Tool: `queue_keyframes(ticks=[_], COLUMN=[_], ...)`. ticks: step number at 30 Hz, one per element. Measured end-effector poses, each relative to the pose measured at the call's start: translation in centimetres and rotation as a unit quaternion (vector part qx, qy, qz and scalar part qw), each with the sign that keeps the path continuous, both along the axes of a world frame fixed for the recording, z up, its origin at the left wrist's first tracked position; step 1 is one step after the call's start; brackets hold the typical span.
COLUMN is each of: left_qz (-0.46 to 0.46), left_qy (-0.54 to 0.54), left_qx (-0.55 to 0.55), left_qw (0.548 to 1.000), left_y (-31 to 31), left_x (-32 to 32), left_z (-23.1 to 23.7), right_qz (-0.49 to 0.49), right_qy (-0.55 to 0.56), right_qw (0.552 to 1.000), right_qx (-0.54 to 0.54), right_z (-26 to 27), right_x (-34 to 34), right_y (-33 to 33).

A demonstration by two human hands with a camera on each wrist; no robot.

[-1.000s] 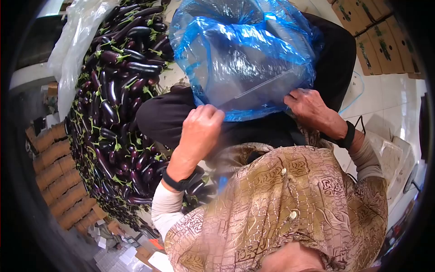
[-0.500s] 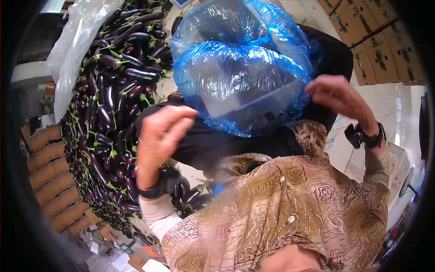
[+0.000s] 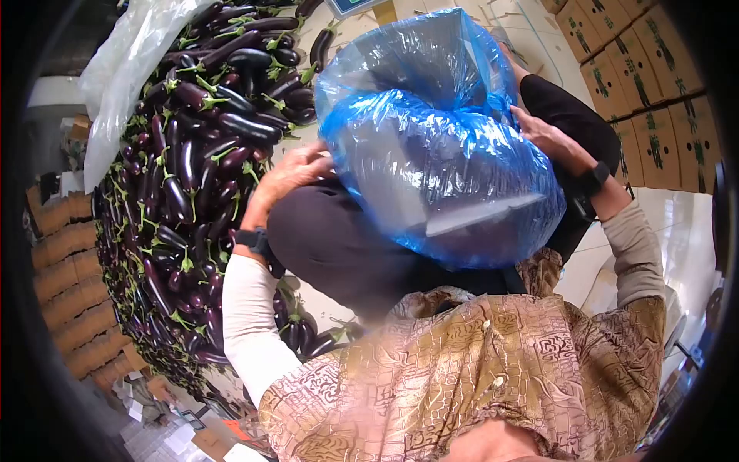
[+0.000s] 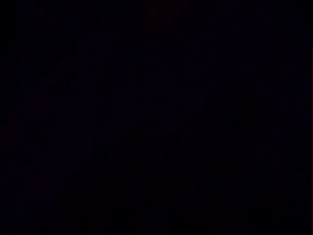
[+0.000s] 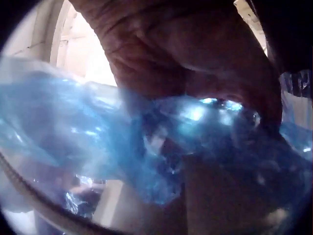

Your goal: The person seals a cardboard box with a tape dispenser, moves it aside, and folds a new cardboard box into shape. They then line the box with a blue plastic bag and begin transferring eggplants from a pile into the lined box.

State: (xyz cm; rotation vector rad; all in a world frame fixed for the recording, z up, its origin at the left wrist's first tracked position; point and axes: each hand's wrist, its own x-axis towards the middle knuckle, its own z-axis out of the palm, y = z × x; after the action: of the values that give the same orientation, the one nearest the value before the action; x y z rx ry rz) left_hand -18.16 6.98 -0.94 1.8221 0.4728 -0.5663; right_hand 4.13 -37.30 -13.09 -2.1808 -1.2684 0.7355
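Note:
A filled, see-through blue plastic bag (image 3: 454,177) rests on the person's lap, its upper part loose and folded, with grey and whitish surfaces showing through it. At its upper left edge is the left hand (image 3: 296,171); the fingertips meet the plastic, but whether they pinch it is unclear. The right hand (image 3: 543,135) grips the bag's right side. In the right wrist view, the right hand (image 5: 190,54) arches over bunched blue plastic (image 5: 161,181), with plastic between thumb and fingers. The left wrist view is dark.
A large heap of eggplants (image 3: 185,169) lies along the left, with clear plastic sheeting (image 3: 127,85) at its upper edge. Stacked cartons (image 3: 654,100) stand at the upper right, and more brown boxes (image 3: 77,285) at the far left. A device's edge (image 3: 350,6) shows at the top.
The bag has shifted right and turned, its loose top now standing higher. Both hands have moved up from its near edge and come back against its sides after being off it.

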Motion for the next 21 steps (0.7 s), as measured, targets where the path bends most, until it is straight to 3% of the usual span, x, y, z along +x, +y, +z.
queue_keyframes(ticks=[1,2,3,4,5,7,8,9,10,13,14,15,16,18,20,21], left_qz=[-0.016,-0.036,-0.045,-0.212,-0.366,-0.352,-0.257,-0.155,-0.135,-0.168,-0.164,-0.239,-0.135,-0.058,0.038,0.021], left_qy=[0.000,0.001,0.003,-0.105,-0.214,-0.187,-0.063,0.063,0.108,0.085,0.035,0.093,0.125,0.028,-0.080,-0.163], left_qx=[-0.045,-0.091,-0.098,0.025,0.147,0.120,0.097,0.075,0.092,0.100,0.078,0.125,0.107,0.096,0.165,0.204], left_qw=[0.999,0.995,0.994,0.971,0.894,0.909,0.959,0.983,0.981,0.977,0.983,0.958,0.977,0.993,0.982,0.965], left_y=[-0.3,-0.4,0.0,0.8,1.7,2.1,1.4,0.9,0.7,0.1,0.0,1.0,2.0,6.1,3.2,1.5], left_x=[0.0,0.1,0.4,0.7,1.2,1.8,2.2,2.7,3.3,4.1,3.8,4.9,4.7,5.2,7.3,8.6], left_z=[-1.2,-2.4,-3.5,-4.7,-6.0,-8.2,-8.3,-8.3,-8.6,-9.1,-8.2,-6.1,-5.0,-2.7,3.8,5.9], right_qz=[0.010,-0.138,-0.148,-0.191,-0.232,-0.257,-0.282,-0.306,-0.325,-0.313,-0.335,-0.341,-0.355,-0.373,-0.370,-0.360], right_qy=[-0.069,0.135,0.136,0.058,-0.023,-0.033,-0.030,-0.028,-0.071,-0.110,-0.098,-0.098,-0.086,-0.065,-0.061,-0.057], right_qw=[0.998,0.979,0.977,0.978,0.972,0.966,0.959,0.952,0.943,0.942,0.935,0.933,0.928,0.921,0.920,0.921], right_qx=[0.000,-0.064,-0.070,-0.053,-0.037,0.000,0.001,0.003,0.019,0.048,0.061,0.062,0.073,0.095,0.115,0.134], right_z=[0.9,2.6,2.4,1.9,1.8,3.9,4.1,3.9,2.2,0.1,1.8,1.8,1.6,1.8,4.1,5.6], right_x=[-1.0,-1.7,-2.4,-3.1,-3.8,-5.4,-6.1,-6.6,-7.1,-8.7,-9.7,-10.0,-10.2,-10.4,-10.4,-10.3], right_y=[0.3,0.9,0.8,0.5,0.3,1.2,1.8,2.0,1.7,1.5,2.3,2.0,1.8,1.0,0.7,0.7])
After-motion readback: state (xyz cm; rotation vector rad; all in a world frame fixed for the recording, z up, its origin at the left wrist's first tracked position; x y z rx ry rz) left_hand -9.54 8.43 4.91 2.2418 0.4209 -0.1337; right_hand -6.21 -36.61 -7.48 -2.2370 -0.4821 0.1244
